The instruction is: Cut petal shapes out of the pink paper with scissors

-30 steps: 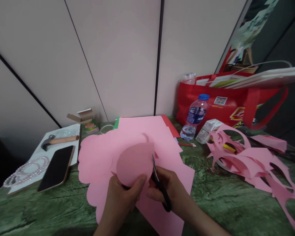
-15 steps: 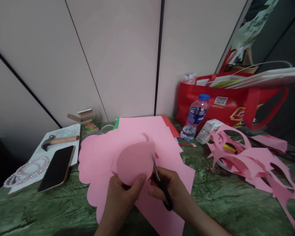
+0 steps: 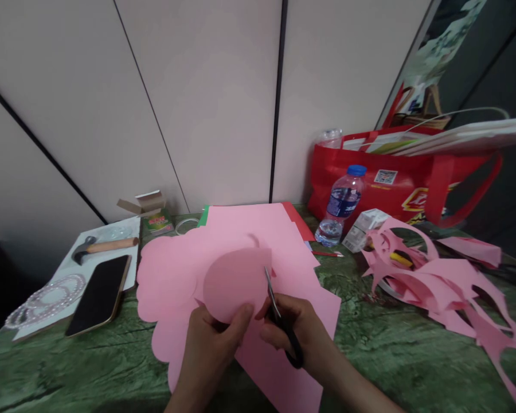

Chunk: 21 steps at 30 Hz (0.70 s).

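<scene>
My left hand (image 3: pixel 215 338) pinches the lower edge of a partly rounded piece of pink paper (image 3: pixel 234 281), thumb on top. Its upper right still has a square corner. In my right hand (image 3: pixel 294 327) are black-handled scissors (image 3: pixel 287 332), fingers wrapped round the handles. Their blades point up and away from me, at the right edge of the held piece. Beneath both hands lie larger pink sheets (image 3: pixel 296 378) and a stack of scallop-edged pink paper (image 3: pixel 163 275).
At left are a claw hammer (image 3: pixel 109 245), a phone (image 3: pixel 100 295), beads (image 3: pixel 47 299) and a small open box (image 3: pixel 157 221). To the right stand a water bottle (image 3: pixel 341 203) and a red bag (image 3: pixel 395 172), with pink paper scraps (image 3: pixel 447 287) in front.
The scissors and my right hand have shifted very slightly at the paper's right edge. My left hand keeps its hold, and the pink piece has barely moved.
</scene>
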Tool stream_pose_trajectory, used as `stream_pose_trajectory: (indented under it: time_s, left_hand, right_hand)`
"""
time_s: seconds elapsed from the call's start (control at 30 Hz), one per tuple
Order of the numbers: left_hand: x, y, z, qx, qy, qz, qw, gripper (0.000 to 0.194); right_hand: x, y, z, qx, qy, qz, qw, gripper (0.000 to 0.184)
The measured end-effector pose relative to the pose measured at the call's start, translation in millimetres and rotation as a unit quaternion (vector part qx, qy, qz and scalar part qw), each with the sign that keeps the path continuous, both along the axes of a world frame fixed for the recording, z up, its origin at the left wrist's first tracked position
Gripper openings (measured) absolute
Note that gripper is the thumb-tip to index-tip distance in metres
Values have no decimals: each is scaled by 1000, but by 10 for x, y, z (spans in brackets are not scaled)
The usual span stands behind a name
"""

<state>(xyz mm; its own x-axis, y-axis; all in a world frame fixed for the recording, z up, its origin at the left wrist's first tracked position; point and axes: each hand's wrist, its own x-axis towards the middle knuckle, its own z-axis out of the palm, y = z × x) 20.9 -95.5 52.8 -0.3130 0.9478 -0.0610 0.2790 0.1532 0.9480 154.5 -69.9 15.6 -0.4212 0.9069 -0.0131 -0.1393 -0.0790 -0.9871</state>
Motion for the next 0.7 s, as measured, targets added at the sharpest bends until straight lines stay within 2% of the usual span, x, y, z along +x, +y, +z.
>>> stream_pose_trajectory:
  time_s: [0.47,0.7]
  left_hand:
    - [-33,11,-7,-13,-71,-30,997,45]
    - [-16,17,-10,0,-108,-63,992,44]
  right_hand:
    - [-14,-14,99,-23,-4,-5,1000,32]
    - [-15,-40,80,-20,-6,8,1000,35]
